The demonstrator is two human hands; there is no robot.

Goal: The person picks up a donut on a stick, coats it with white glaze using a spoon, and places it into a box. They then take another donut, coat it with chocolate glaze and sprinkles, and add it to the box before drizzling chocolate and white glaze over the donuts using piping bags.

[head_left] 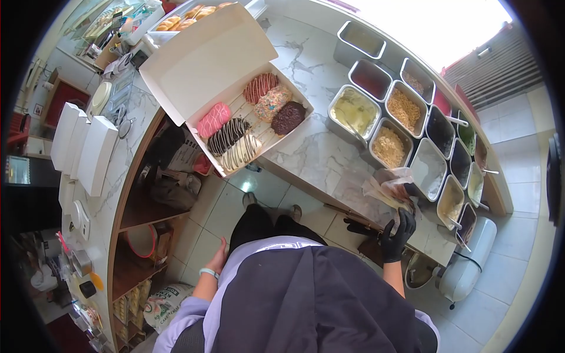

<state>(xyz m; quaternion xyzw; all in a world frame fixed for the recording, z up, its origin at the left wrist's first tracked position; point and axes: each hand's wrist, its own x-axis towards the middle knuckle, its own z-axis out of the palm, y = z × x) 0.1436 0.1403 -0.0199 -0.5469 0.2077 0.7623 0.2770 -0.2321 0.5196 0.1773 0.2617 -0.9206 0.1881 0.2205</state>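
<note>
My left hand [218,257] is bare and hangs low beside my body, fingers loosely stretched, holding nothing. A black glove covers my right hand [398,236] at the counter's front edge. From its thumb side a second, loose black glove [360,228] sticks out past the edge, apparently gripped there; the exact hold is hidden. Crumpled clear plastic [385,189] lies on the counter just beyond my right fingers. Further left, an open white box [206,62] holds several decorated doughnuts, among them a pink one [214,120] and a dark chocolate one [288,118].
Metal tubs of toppings, including chopped nuts [405,107] and a pale green spread [355,112], line the counter [297,159]. A light blue mixer [471,259] stands at right. White folded boxes [97,156] sit on the left counter above wooden shelves [141,220].
</note>
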